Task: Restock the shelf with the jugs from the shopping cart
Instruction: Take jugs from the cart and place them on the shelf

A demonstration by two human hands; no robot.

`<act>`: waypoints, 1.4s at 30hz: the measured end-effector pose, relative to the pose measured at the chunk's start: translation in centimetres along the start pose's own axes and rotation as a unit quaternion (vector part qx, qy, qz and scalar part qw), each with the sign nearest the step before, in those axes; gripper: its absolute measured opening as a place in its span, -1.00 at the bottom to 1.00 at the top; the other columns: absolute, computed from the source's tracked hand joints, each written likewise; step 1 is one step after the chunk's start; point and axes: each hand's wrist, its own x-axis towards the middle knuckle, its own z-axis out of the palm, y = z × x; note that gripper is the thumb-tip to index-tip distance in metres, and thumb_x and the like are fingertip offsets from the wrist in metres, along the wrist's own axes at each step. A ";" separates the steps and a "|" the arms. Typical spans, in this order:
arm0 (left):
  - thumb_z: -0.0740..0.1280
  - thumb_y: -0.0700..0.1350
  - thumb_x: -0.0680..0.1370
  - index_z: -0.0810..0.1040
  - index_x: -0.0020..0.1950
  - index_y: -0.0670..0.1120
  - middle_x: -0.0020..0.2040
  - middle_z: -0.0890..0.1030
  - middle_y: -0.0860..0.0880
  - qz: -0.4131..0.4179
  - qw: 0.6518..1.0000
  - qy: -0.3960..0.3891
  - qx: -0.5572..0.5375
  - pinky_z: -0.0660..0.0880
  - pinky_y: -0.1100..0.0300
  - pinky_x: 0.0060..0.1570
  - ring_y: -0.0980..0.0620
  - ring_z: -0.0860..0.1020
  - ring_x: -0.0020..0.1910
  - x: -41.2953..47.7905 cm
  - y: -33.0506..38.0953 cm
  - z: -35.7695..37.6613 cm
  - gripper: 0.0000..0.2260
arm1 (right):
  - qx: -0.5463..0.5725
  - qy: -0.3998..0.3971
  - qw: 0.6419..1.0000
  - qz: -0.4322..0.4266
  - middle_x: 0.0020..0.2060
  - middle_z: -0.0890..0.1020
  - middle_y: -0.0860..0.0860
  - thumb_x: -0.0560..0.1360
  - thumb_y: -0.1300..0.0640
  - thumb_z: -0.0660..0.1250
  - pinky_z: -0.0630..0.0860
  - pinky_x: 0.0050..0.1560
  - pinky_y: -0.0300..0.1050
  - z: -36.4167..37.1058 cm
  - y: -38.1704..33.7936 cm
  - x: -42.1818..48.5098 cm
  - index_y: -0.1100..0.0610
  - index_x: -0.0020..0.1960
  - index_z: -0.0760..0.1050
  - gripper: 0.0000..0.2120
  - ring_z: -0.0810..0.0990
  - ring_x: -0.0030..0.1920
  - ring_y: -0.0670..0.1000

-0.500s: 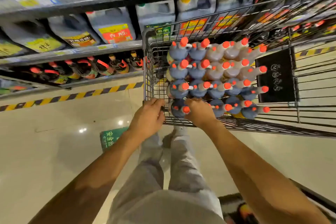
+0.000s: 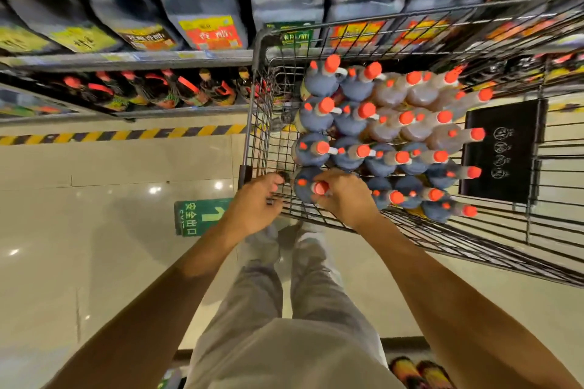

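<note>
- Pale, glossy tile floor (image 2: 94,199) with ceiling lights glinting on it. A yellow-and-black hazard stripe (image 2: 126,134) ran along the foot of the shelving.
- Green floor sign (image 2: 197,216) with white characters lay just left of the person's feet.
- Shelf (image 2: 126,58) stood ahead. Big square containers (image 2: 208,19) with red and yellow labels sat on one tier, dark bottles (image 2: 177,88) with red handles on the tier below.
- Shopping cart (image 2: 262,123) stood close against the shelf, its wire wall screening the right end of the tiers.
- Jugs (image 2: 379,136), red-capped, stood packed in rows inside the cart, dark ones to the left and near, amber ones farther right.
- Black placard (image 2: 502,151) hung on the cart's right side.
- Left hand (image 2: 256,202) had its fingers curled over the cart's near rim.
- Right hand (image 2: 344,196) had its fingers curled round the neck of the nearest jug (image 2: 305,191), in the near-left corner.
</note>
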 end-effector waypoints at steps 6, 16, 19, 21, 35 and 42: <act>0.53 -0.14 0.46 0.28 0.53 -0.01 0.34 0.44 0.01 -0.023 0.989 -0.087 -0.114 0.39 0.21 0.14 0.08 0.45 0.25 0.5 0.9 -1.1 -0.29 | 0.182 0.054 0.982 -0.014 -0.33 0.61 0.03 0.52 0.00 0.40 0.45 -0.30 0.04 -7.9 -0.9 -0.5 0.14 -0.12 0.61 -0.80 0.55 -0.30 0.09; 0.62 -0.20 0.35 0.35 0.42 0.10 0.19 0.61 0.16 0.004 0.947 -0.110 -0.303 0.51 0.27 0.08 0.24 0.62 0.07 2.1 3.9 -2.9 -0.26 | 0.354 0.059 0.933 -0.011 -0.19 0.70 0.28 0.57 0.21 0.44 0.63 -0.16 0.14 -15.0 -3.3 2.7 0.37 0.01 0.63 -0.82 0.69 -0.24 0.16; 0.64 -0.13 0.32 0.40 0.40 0.09 0.16 0.60 0.20 0.007 0.958 -0.068 -0.279 0.48 0.33 -0.05 0.26 0.59 0.05 2.5 4.3 -3.3 -0.27 | 0.414 0.074 0.907 0.017 -0.19 0.72 0.11 0.56 0.25 0.45 0.63 -0.13 -0.08 -14.5 -3.5 3.2 0.37 0.10 0.63 -0.80 0.69 -0.25 -0.11; 0.65 -0.10 0.31 0.45 0.38 0.07 0.15 0.63 0.14 -0.002 0.956 -0.049 -0.288 0.51 0.24 -0.03 0.17 0.61 0.06 2.7 4.1 -3.0 -0.31 | 0.443 0.077 0.893 0.036 -0.10 0.72 0.07 0.55 0.27 0.44 0.63 -0.02 -0.16 -13.5 -3.1 3.3 0.31 0.13 0.62 -0.82 0.70 -0.14 -0.15; 0.61 0.07 0.27 0.56 0.30 0.01 0.13 0.70 -0.04 -0.076 0.888 -0.027 -0.454 0.59 -0.11 0.14 -0.06 0.67 0.10 3.6 0.7 -1.1 -0.38 | 0.007 -0.061 0.994 0.088 0.03 0.69 0.17 0.42 0.00 0.46 0.55 -0.01 0.03 -0.4 6.5 -0.3 0.16 0.10 0.64 -0.67 0.65 0.05 0.23; 0.54 -0.05 0.39 0.56 0.32 -0.02 0.15 0.69 -0.06 -0.076 0.876 -0.017 -0.476 0.59 -0.04 0.10 -0.06 0.66 0.13 3.6 -0.6 -0.5 -0.50 | 0.099 -0.093 0.991 -0.010 0.09 0.64 0.16 0.36 0.07 0.61 0.51 0.22 0.07 3.2 6.2 1.9 0.15 0.19 0.65 -0.57 0.60 0.13 0.23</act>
